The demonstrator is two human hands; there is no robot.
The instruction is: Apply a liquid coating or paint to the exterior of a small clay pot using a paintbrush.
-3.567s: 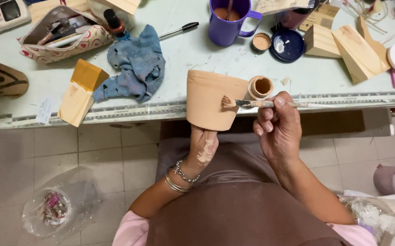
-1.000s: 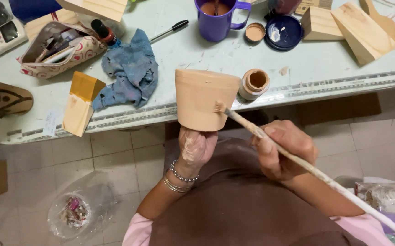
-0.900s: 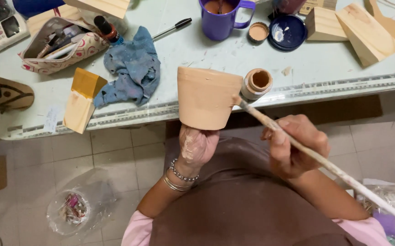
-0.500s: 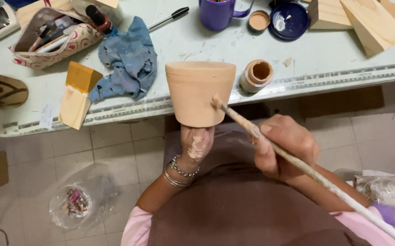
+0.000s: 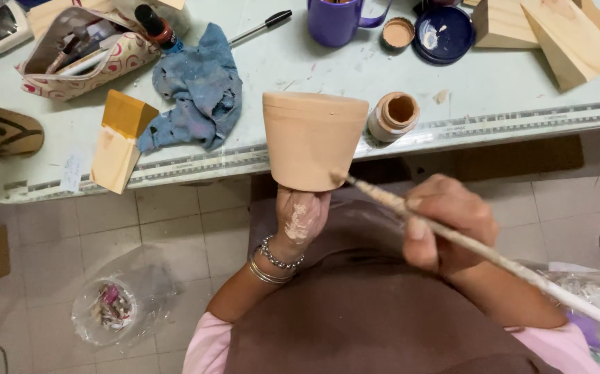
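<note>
My left hand (image 5: 301, 216), smeared with pale paint, holds a peach-coloured clay flower pot (image 5: 311, 138) from below, the pot upside down with its wide rim toward the table. My right hand (image 5: 445, 223) grips a long paint-crusted brush (image 5: 494, 257), and the bristle end touches the pot's narrow base at its right side. A small open jar of peach paint (image 5: 393, 116) stands on the table just right of the pot.
On the pale table (image 5: 272, 69) lie a blue rag (image 5: 196, 86), a yellow-painted wood block (image 5: 118, 138), a patterned pouch of tools (image 5: 85, 48), a purple mug (image 5: 333, 19), a dark blue lid (image 5: 444, 33), a pen (image 5: 262, 25) and wood blocks (image 5: 556, 34). A plastic bag (image 5: 116, 305) lies on the tiled floor.
The pot has turned in my left hand and shifted slightly left and down. The brush tip slid from the pot's side by the jar down to its narrow base.
</note>
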